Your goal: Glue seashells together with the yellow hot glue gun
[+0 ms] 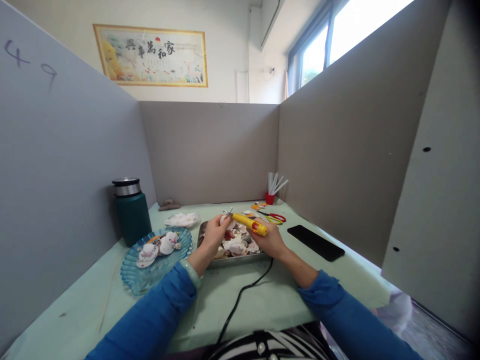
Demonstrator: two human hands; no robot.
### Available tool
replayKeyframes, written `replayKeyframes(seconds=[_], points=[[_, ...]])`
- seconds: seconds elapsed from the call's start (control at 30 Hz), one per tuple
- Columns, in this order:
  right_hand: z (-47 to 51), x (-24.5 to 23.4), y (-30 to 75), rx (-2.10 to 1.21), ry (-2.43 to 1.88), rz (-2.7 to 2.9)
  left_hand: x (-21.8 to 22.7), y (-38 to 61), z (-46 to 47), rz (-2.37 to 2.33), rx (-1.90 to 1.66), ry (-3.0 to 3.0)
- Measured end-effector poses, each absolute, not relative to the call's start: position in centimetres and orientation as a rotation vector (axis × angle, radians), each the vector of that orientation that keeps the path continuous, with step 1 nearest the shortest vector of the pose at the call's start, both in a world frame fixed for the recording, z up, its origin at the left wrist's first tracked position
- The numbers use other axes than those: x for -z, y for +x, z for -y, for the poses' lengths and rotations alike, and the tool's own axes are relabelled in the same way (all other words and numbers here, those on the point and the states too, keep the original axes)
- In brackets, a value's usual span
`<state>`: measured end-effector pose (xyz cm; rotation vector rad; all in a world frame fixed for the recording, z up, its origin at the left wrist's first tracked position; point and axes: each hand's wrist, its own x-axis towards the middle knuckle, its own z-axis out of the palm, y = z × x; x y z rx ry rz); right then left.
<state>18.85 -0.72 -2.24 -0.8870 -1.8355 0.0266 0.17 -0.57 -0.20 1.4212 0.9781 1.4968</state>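
Observation:
My right hand (pixel 270 240) is closed around a yellow hot glue gun (pixel 249 223), which points up and to the left. Its black cord (pixel 243 290) runs down over the table to the front edge. With fingers pinched, my left hand (pixel 213 235) holds a pale seashell (pixel 224 219) close to the gun's nozzle; fingers partly cover the shell. Both hands are over a metal tray (pixel 240 259) filled with loose shells (pixel 238 246). Left of it, a blue glass plate (pixel 133 280) bears several whitish shells (pixel 167 243) with reddish markings.
A green thermos (pixel 132 215) stands at the left panel. White crumpled material (pixel 182 220) lies behind the plate. Scissors (pixel 275 218), a red cup with glue sticks (pixel 270 198) and a black phone (pixel 315 242) are on the right. Grey panels (pixel 210 150) enclose three sides.

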Motion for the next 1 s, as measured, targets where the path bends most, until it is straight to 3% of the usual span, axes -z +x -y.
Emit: replayKeyframes(seconds=[1.0], points=[[0.81, 2.06, 18.84, -0.009, -0.886, 1.830, 0.25, 0.12, 0.57, -0.973, -1.491, 1.456]])
